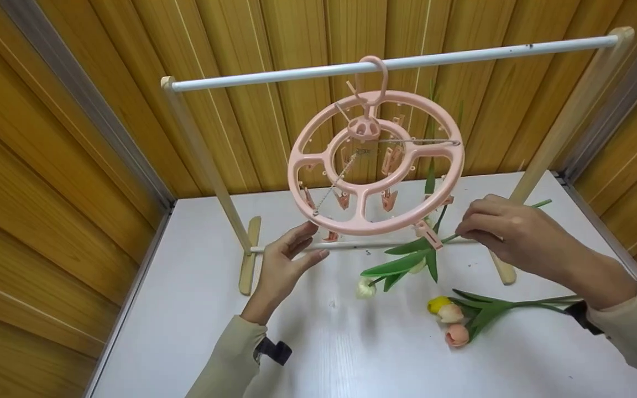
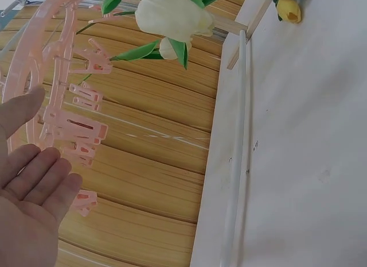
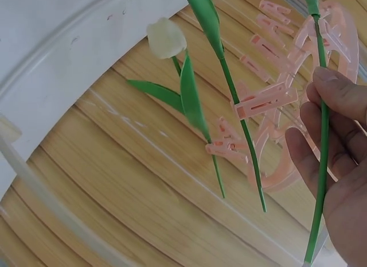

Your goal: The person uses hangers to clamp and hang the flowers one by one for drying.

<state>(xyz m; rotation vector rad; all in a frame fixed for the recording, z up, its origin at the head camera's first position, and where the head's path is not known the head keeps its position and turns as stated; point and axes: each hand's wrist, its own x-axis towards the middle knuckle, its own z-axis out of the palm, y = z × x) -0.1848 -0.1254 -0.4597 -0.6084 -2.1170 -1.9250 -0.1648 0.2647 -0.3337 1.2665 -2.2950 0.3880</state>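
Observation:
A round pink clip hanger (image 1: 364, 225) hangs by its hook from a white rod. My right hand (image 1: 509, 237) pinches the green stem (image 3: 322, 158) of an artificial tulip between thumb and fingers; its white bloom (image 1: 366, 288) points down to the left. Beside that stem, at the hanger's outer ring, is a pink clip (image 1: 429, 235). Two other tulips hang from clips (image 3: 266, 101), one with a white bloom (image 3: 166, 38). My left hand (image 1: 285, 265) is at the ring's lower left edge, fingertips right at the rim, its fingers (image 2: 43, 178) loosely extended.
The white rod (image 1: 296, 72) rests on wooden posts (image 1: 202, 160), with a lower bar (image 2: 238, 140) near the white table (image 1: 197, 331). Yellow, cream and pink tulips (image 1: 457, 335) lie at the right front. Wood-patterned panels (image 1: 296, 33) stand behind and on both sides.

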